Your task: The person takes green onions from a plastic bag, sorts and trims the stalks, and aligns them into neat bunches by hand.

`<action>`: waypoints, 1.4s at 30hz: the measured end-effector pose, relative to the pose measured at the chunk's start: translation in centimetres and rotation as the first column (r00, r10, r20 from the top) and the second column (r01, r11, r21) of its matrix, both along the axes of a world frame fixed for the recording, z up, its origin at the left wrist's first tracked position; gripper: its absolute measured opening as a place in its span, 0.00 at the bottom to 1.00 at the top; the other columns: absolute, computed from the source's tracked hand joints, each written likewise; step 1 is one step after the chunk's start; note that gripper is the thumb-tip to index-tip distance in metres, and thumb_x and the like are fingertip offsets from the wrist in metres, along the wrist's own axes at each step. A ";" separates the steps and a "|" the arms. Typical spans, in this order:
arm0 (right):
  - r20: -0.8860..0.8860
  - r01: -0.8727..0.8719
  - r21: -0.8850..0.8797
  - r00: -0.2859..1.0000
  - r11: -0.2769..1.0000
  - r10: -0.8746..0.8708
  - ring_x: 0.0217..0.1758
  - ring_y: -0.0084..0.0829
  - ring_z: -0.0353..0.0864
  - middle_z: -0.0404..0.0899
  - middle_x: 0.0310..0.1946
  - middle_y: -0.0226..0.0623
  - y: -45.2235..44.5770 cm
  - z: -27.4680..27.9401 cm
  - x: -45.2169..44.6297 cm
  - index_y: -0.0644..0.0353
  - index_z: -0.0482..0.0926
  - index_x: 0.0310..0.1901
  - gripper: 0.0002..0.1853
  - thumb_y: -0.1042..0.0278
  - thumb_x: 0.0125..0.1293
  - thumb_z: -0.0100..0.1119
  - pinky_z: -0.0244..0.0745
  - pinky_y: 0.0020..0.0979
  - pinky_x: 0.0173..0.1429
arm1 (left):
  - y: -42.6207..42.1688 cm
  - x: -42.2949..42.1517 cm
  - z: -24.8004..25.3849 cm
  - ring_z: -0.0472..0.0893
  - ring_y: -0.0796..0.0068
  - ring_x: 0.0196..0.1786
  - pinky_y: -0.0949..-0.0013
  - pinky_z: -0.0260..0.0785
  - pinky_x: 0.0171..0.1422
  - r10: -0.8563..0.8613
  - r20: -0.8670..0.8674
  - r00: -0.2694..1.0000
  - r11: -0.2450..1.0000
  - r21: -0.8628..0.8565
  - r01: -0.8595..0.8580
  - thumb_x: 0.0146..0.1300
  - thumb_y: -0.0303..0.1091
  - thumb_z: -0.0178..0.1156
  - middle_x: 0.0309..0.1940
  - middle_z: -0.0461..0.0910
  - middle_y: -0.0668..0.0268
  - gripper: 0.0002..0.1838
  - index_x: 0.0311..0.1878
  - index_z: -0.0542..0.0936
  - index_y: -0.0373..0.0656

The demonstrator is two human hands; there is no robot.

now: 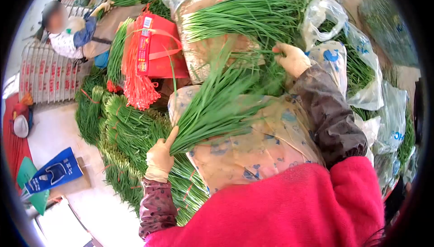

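Observation:
My left hand [160, 156], in a pale rubber glove, grips the lower end of a bunch of garlic chives [212, 111]. The bunch fans up and to the right above my apron-covered lap, its tips blurred by motion. My right hand [294, 61], gloved too, is closed with thumb and fingers pinched around a few thin chive leaves beyond the bunch. Ahead, a thick pile of loose chives [239, 16] lies on a worn board [199, 61]. Left of that board are a red box [165, 50] and a hank of red ties [138, 89].
Tied chive bundles [131, 125] are heaped on my left. Plastic bags [361, 52] with greens crowd my right. A person [68, 34] handles greens at the upper left, near stacked printed crates [49, 73]. A blue printed box [54, 172] stands at lower left.

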State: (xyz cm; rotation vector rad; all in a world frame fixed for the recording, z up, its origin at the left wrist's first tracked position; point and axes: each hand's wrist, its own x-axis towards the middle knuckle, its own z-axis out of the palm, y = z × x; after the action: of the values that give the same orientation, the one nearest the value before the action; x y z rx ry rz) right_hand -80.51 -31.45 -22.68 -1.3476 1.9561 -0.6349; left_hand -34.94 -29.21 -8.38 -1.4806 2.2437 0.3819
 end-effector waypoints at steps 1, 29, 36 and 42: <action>0.025 0.033 0.001 0.999 0.999 -0.033 0.45 0.45 0.81 0.82 0.42 0.49 0.2 0.1 -0.8 0.59 0.77 0.54 0.20 0.62 0.61 0.62 0.74 0.37 0.50 | 0.2 0.6 -0.5 0.80 0.50 0.36 0.54 0.74 0.42 -0.046 0.137 0.989 0.998 -0.039 0.052 0.44 0.19 0.61 0.41 0.77 0.54 0.49 0.71 0.62 0.72; 0.060 -0.610 0.171 0.790 0.774 0.610 0.38 0.46 0.83 0.83 0.30 0.44 3.2 2.5 10.8 0.56 0.82 0.37 0.12 0.59 0.62 0.53 0.77 0.44 0.43 | 5.5 7.9 -2.6 0.77 0.58 0.48 0.57 0.71 0.52 -0.124 0.123 0.985 0.924 -0.348 0.160 0.34 0.17 0.62 0.58 0.72 0.63 0.50 0.68 0.68 0.63; -0.064 -0.111 0.063 0.991 0.992 0.115 0.41 0.49 0.82 0.83 0.35 0.47 2.8 0.3 7.1 0.57 0.80 0.43 0.13 0.60 0.65 0.51 0.76 0.45 0.45 | 5.6 7.6 -2.5 0.76 0.60 0.45 0.58 0.72 0.50 -0.126 0.164 0.978 0.919 -0.352 0.178 0.35 0.17 0.62 0.56 0.72 0.64 0.50 0.68 0.67 0.64; 0.012 -0.427 -0.158 0.901 0.890 0.434 0.38 0.46 0.82 0.83 0.33 0.40 3.4 7.2 7.3 0.54 0.80 0.40 0.13 0.55 0.63 0.57 0.76 0.41 0.40 | 5.6 7.7 -2.9 0.77 0.59 0.45 0.58 0.72 0.50 -0.107 0.154 0.982 0.918 -0.364 0.157 0.38 0.16 0.61 0.54 0.73 0.64 0.49 0.68 0.68 0.66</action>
State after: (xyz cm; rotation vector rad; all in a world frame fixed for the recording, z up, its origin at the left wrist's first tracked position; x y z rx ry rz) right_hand -73.17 -28.09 -15.53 -1.7744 1.5169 -0.5977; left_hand -27.21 -23.62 -11.24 -1.4667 2.3832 -0.1964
